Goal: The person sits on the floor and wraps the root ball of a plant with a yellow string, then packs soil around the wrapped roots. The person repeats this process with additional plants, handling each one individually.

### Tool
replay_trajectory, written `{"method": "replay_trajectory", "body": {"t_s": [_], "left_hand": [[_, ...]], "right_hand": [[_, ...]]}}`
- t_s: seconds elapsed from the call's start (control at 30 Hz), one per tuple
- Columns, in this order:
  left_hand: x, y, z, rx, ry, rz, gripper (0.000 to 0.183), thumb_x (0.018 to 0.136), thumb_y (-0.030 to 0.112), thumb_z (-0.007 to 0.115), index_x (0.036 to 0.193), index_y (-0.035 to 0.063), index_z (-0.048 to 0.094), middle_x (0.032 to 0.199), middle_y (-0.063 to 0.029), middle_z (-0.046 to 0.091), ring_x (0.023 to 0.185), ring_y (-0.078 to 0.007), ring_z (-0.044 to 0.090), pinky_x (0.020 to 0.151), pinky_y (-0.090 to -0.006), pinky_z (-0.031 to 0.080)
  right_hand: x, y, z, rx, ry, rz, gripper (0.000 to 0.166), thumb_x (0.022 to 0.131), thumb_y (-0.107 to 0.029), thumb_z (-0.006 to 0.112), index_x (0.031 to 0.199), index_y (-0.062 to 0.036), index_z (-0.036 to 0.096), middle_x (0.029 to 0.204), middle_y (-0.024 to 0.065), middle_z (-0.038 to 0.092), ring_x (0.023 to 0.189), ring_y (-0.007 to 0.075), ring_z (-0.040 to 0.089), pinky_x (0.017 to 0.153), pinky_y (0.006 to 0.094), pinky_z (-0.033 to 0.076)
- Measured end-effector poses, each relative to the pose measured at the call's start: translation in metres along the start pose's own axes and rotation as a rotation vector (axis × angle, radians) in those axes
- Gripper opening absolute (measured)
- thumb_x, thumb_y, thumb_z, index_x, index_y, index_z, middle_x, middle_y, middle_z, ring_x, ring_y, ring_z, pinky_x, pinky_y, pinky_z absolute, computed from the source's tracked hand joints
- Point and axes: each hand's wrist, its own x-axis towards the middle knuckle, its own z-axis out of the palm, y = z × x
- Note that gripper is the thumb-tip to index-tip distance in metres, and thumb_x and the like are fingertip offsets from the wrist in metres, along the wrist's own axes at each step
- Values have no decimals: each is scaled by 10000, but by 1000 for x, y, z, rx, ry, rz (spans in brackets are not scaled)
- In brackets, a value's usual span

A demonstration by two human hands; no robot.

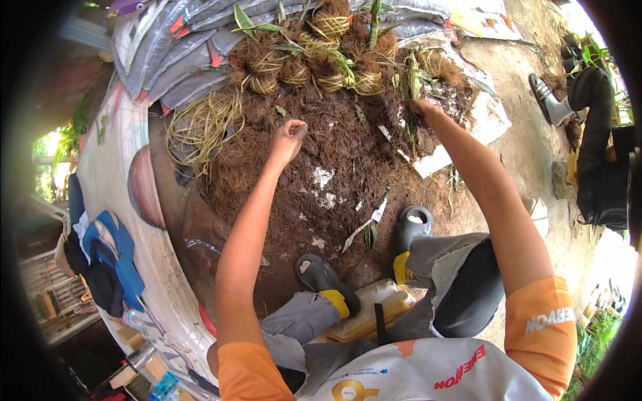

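My left hand [290,138] hovers over a heap of dark soil mixed with coir fibre [321,150]. Its soil-stained fingers are curled in, with nothing visible between them. To the right, my right hand [423,111] has its fingers around long green snake plant leaves [413,82], which stick out above and below the grip. Beyond the heap sit several coir root balls [296,72] wrapped in yellowish plastic straw, some with snake plant leaves rising from them. A tangle of loose yellow straw [205,128] lies left of my left hand.
Grey sacks [175,55] are piled at the far left. A white sack sheet [471,130] spreads under the soil's right side. My clog-style shoes [328,280] border the heap's near edge. A painted wall [120,165] curves along the left. Another person's leg [592,95] shows far right.
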Motion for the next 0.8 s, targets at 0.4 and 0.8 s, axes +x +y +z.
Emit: {"method": "replay_trajectory", "body": {"t_s": [0.4, 0.8], "left_hand": [[5, 11, -42, 92, -97, -139, 312, 896, 326, 610, 1051, 57, 583, 693, -6, 569, 503, -44, 449, 447, -201, 331], [-70, 117, -87, 111, -82, -189, 395, 890, 414, 589, 1085, 70, 584, 1070, -45, 613, 995, -178, 565, 853, -338, 459]], "right_hand": [[66, 53, -28, -235, 225, -110, 352, 810, -350, 688, 1022, -82, 607, 763, 56, 587, 687, 188, 543, 564, 370, 417], [79, 61, -38, -557, 577, 8, 400, 809, -142, 554, 1180, 0, 511, 1070, 233, 611, 996, 337, 621, 824, 421, 515]]}}
